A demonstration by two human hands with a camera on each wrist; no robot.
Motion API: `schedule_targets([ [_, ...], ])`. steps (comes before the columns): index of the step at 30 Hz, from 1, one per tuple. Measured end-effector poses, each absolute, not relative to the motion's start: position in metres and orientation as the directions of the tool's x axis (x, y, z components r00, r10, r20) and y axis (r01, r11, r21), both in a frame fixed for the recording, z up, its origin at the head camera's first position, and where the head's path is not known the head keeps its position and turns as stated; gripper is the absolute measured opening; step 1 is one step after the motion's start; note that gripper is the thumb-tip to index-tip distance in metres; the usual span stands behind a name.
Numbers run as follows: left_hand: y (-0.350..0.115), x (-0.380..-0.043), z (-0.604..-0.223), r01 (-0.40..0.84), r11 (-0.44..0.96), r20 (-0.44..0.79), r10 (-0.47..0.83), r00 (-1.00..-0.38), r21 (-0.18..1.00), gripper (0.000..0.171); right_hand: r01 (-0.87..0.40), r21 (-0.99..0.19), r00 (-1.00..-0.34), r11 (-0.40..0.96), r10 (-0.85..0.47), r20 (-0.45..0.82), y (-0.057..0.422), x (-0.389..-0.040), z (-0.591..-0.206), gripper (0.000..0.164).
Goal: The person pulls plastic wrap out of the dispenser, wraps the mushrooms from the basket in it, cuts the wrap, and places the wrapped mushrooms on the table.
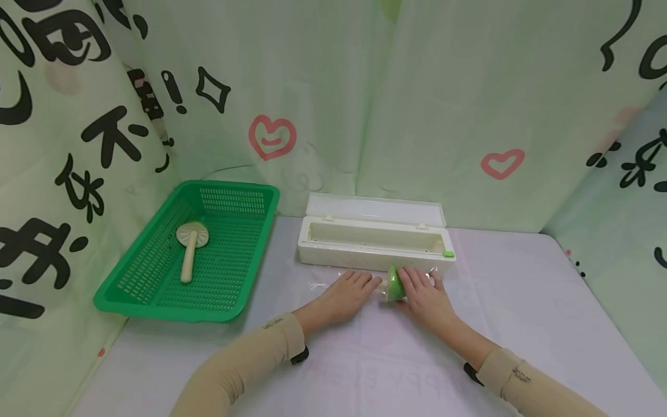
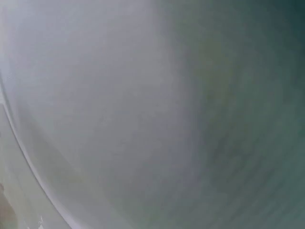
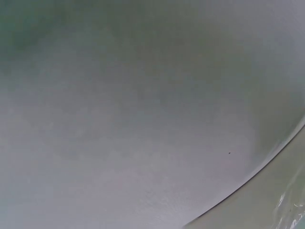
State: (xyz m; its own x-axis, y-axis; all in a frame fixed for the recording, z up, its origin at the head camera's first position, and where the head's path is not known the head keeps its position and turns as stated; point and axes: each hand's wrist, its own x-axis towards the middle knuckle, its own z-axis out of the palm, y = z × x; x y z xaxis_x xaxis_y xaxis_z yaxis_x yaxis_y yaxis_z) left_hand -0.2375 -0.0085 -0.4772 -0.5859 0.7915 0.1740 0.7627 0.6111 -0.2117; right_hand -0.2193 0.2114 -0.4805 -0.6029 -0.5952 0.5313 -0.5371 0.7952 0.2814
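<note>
Between the two hands lies a green-and-white piece (image 1: 396, 284), its exact kind unclear, with clear plastic film (image 1: 319, 285) around it and stretching out to the left. My right hand (image 1: 429, 304) grips its right side, fingers over the top and thumb toward me. My left hand (image 1: 346, 296) rests on the film just left of it, fingers reaching toward the piece. Right behind the hands stands a long white film box (image 1: 359, 255) with its lid raised and a small green slider (image 1: 448, 253) at the right end. The wrist views show mostly blurred pale surface.
On the left of the table stands a green basket (image 1: 250, 255) with a pale mushroom (image 1: 193, 240) lying in it. A light green curtain with drawings (image 1: 333, 116) hangs behind and along both sides. The white tablecloth (image 1: 521, 301) extends to the right.
</note>
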Motion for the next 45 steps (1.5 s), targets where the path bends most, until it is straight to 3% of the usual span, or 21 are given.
schedule_targets([
  [6,-0.011,-0.238,-0.469,0.777,0.585,0.191,0.810,-0.554,-0.231,0.036,-0.518,0.284,-0.620,0.807,-0.583,0.526,0.209,-0.220,-0.474,0.086],
  [13,-0.017,-0.239,-0.460,0.774,0.585,0.176,0.811,-0.558,-0.243,0.034,-0.526,0.297,-0.619,0.797,-0.598,0.508,0.208,-0.224,-0.467,0.089],
  [18,-0.022,-0.243,-0.460,0.727,0.618,0.348,0.780,-0.519,-0.300,0.036,-0.531,0.262,-0.650,0.806,-0.586,0.484,0.209,-0.226,-0.460,0.088],
  [23,-0.030,-0.246,-0.462,0.658,0.631,0.544,0.749,-0.379,-0.411,0.033,-0.513,0.215,-0.694,0.831,-0.550,0.465,0.210,-0.229,-0.454,0.087],
  [27,-0.035,-0.248,-0.463,0.618,0.591,0.608,0.763,-0.220,-0.519,0.026,-0.506,0.207,-0.700,0.837,-0.539,0.469,0.210,-0.231,-0.449,0.085],
  [29,-0.036,-0.248,-0.464,0.596,0.578,0.612,0.771,-0.176,-0.557,0.025,-0.503,0.203,-0.705,0.840,-0.535,0.466,0.209,-0.232,-0.446,0.084],
  [31,-0.036,-0.248,-0.466,0.569,0.583,0.605,0.776,-0.178,-0.580,0.027,-0.500,0.195,-0.715,0.844,-0.529,0.457,0.209,-0.232,-0.444,0.084],
  [39,-0.040,-0.250,-0.471,0.487,0.632,0.525,0.774,-0.354,-0.603,0.033,-0.524,0.145,-0.734,0.839,-0.532,0.423,0.209,-0.234,-0.437,0.081],
  [45,-0.040,-0.254,-0.470,0.504,0.618,0.529,0.783,-0.326,-0.604,0.031,-0.560,0.138,-0.713,0.817,-0.560,0.421,0.212,-0.235,-0.439,0.079],
])
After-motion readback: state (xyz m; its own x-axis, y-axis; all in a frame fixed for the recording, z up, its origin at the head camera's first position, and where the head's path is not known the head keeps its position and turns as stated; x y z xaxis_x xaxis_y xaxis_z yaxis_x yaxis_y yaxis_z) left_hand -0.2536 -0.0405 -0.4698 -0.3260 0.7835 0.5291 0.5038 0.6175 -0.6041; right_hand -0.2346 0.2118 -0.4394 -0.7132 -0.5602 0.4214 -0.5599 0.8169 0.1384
